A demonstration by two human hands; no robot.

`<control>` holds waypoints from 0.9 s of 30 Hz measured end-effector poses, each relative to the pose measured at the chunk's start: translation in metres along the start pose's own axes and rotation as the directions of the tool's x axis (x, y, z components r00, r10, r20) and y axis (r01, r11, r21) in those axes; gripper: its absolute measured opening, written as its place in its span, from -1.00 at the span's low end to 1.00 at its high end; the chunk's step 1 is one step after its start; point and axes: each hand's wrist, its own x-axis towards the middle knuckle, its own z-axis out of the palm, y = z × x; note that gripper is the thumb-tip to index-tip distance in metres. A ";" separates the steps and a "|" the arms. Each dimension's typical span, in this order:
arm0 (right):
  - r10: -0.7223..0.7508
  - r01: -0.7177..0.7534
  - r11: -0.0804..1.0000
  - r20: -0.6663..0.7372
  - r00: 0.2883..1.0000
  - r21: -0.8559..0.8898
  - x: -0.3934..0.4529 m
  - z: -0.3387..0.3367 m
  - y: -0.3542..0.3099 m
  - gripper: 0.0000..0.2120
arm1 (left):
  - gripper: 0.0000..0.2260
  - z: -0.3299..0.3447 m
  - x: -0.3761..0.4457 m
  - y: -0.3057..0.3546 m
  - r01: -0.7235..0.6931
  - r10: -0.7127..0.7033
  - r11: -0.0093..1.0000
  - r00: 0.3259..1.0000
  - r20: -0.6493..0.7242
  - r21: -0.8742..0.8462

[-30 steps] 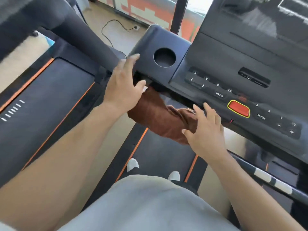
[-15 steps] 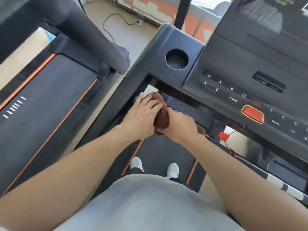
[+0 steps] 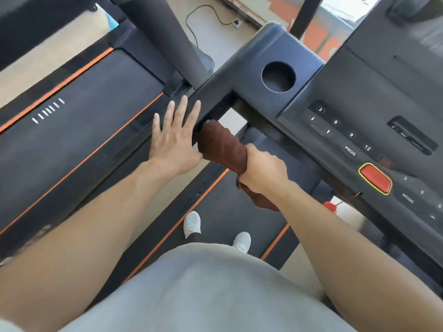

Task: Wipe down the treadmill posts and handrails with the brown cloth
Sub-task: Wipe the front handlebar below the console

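the brown cloth is bunched into a long roll around the black handrail of the treadmill, just under the near left corner of the console. the far end of the roll touches the spot where the rail meets the console. the near end hangs down in a loose flap below the wrist.

the right hand is closed tight around the near part of the cloth, fingers curled all the way round it. the left hand is flat and wide open, fingers straight and spread. it holds nothing. its palm edge touches the left side of the cloth roll, and its fingers lie along the left side of the rail.

to the right on the console are a round cup hole, number buttons, and a red stop button with a yellow rim. a red clip hangs under it.

far down, two white shoes stand on the black belt with orange lines. another treadmill sits to the left. a black cord lies on the far floor.
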 end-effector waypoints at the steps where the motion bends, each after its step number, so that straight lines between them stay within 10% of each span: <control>1: 0.021 -0.020 1.000 0.054 0.998 -0.018 -0.010 0.000 0.015 -0.60 | 0.04 -0.001 0.000 0.000 0.002 -0.002 1.000 1.000 0.024 0.010; 8: 0.165 -0.152 0.981 0.099 0.981 -0.124 -0.001 -0.004 -0.001 -0.73 | 0.21 -0.011 0.002 0.001 -0.005 0.002 1.000 0.992 0.125 0.029; 11: 0.019 -0.010 0.991 -0.069 0.997 0.132 0.027 -0.003 -0.043 -0.68 | 0.20 -0.013 0.003 0.001 -0.005 0.000 1.000 0.989 0.148 0.030; 19: -0.216 0.233 0.972 -0.352 0.911 0.008 0.050 0.006 -0.059 -0.66 | 0.13 -0.012 0.001 0.004 0.022 -0.032 0.998 0.989 0.145 0.066; 27: -0.161 0.161 0.978 -0.012 0.987 0.134 0.035 -0.017 -0.035 -0.42 | 0.23 -0.011 -0.005 0.018 0.101 -0.112 0.989 0.988 0.107 0.105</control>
